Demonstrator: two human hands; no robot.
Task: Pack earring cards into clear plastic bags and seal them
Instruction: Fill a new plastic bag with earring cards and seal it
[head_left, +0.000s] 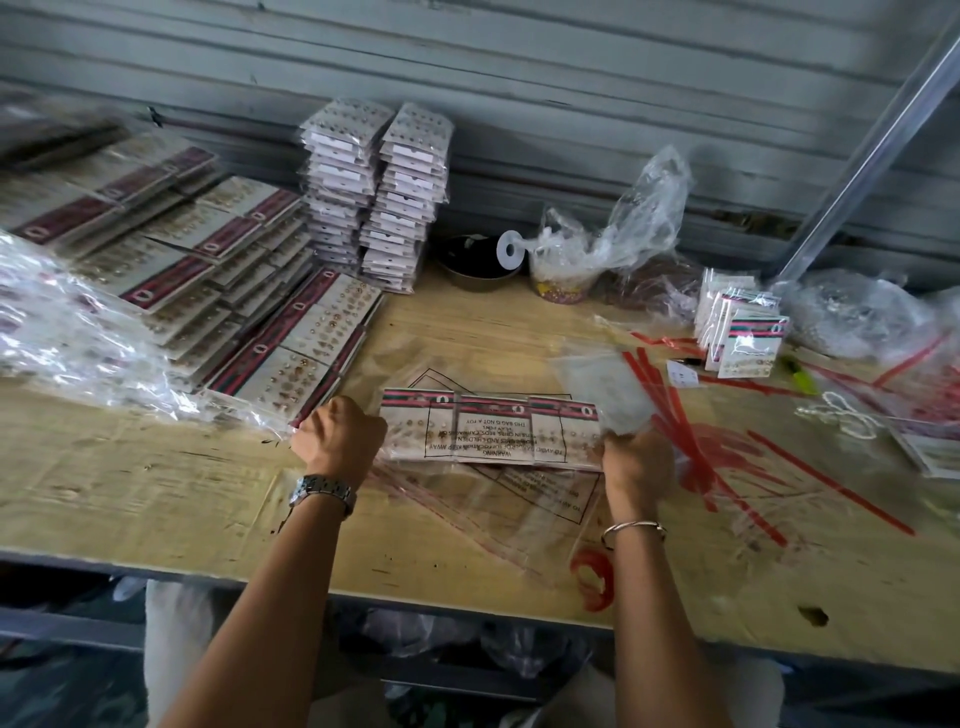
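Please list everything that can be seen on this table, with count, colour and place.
filled bag: one, clear with black print, three striped cards inside, centre
earring cards: many, beige with red-green stripe, overlapping rows, left
bagged white cards: two tall stacks, back, by the wall
small card stack: one, white with stripe, right
empty bags: several, clear with red strips, right
bowl: one, dark, back
table: one, light wood
left hand: grips the filled bag's left end
right hand: pinches its right end
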